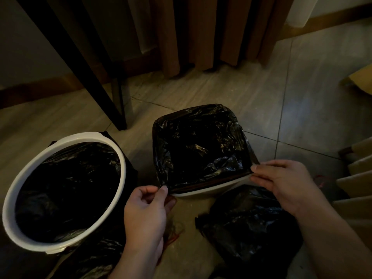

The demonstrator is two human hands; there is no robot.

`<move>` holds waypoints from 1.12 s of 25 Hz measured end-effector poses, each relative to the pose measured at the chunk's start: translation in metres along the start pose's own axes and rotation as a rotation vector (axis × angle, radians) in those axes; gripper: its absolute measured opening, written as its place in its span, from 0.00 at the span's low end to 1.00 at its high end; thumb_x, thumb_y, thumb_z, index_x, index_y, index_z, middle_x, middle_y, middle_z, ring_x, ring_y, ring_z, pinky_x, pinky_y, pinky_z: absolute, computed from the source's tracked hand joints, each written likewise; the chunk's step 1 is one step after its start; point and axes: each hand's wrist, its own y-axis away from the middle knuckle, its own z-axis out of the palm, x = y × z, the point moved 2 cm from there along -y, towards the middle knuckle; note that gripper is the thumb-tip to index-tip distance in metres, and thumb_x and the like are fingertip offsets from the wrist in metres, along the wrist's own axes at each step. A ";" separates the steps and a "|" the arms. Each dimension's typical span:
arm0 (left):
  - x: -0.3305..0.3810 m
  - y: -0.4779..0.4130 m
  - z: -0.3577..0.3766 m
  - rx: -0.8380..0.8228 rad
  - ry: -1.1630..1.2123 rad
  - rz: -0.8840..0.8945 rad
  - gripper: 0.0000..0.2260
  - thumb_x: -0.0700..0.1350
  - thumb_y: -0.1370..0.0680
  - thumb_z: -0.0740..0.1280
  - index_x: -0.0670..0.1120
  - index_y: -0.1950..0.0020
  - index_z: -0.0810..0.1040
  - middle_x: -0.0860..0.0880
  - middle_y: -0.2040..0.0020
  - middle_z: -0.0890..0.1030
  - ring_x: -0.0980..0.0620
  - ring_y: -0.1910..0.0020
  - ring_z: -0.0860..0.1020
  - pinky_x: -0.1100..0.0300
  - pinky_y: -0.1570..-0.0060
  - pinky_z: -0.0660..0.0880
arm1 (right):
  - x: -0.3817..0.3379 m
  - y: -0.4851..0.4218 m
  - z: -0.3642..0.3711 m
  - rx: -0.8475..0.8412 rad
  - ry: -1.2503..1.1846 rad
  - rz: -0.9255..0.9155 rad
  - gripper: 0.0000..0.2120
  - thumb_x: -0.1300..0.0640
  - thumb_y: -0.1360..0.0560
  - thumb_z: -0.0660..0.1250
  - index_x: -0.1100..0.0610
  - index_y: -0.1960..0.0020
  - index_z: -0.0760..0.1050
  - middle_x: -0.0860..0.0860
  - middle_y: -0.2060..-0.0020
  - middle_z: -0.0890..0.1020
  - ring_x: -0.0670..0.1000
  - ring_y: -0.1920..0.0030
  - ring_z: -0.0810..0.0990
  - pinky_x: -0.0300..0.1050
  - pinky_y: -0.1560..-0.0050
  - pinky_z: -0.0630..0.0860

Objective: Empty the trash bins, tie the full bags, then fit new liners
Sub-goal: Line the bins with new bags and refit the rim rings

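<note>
Head view: a dim room with a grey tiled floor (201, 93) and brown curtains (201, 33) behind. A round white bin (66, 137) on the left holds a black liner (68, 188). On the square bin (211, 191), the left hand (145, 210) and right hand (285, 184) each pinch the new liner (197, 146) at a near corner. A black bag (247, 224), possibly full, lies in front of it.

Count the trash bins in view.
2. The round white bin stands at left; the square bin sits centre, left hand and right hand pinching its black liner. Others may be hidden off-frame.
</note>
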 end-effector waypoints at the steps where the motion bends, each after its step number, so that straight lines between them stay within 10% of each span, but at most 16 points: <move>1: 0.001 0.002 -0.001 0.010 0.016 0.016 0.05 0.35 0.20 0.73 0.42 0.48 0.79 0.41 0.54 0.83 0.46 0.54 0.86 0.57 0.59 0.84 | 0.001 -0.001 -0.001 0.008 -0.013 0.000 0.07 0.72 0.31 0.76 0.69 0.55 0.80 0.58 0.65 0.87 0.55 0.61 0.89 0.43 0.60 0.85; 19: -0.034 -0.003 -0.010 -0.063 0.008 0.091 0.16 0.36 0.18 0.70 0.55 0.60 0.78 0.47 0.62 0.85 0.47 0.61 0.87 0.52 0.61 0.83 | 0.030 -0.022 -0.015 -0.353 -0.379 0.386 0.12 0.66 0.24 0.68 0.69 0.43 0.84 0.61 0.43 0.86 0.53 0.48 0.88 0.43 0.54 0.85; 28: -0.043 -0.002 -0.017 0.014 -0.230 0.094 0.19 0.37 0.19 0.70 0.64 0.53 0.78 0.56 0.56 0.86 0.56 0.60 0.85 0.52 0.58 0.83 | 0.043 -0.018 -0.007 -0.236 -0.213 0.330 0.08 0.59 0.28 0.71 0.58 0.51 0.86 0.57 0.56 0.86 0.54 0.59 0.86 0.47 0.59 0.83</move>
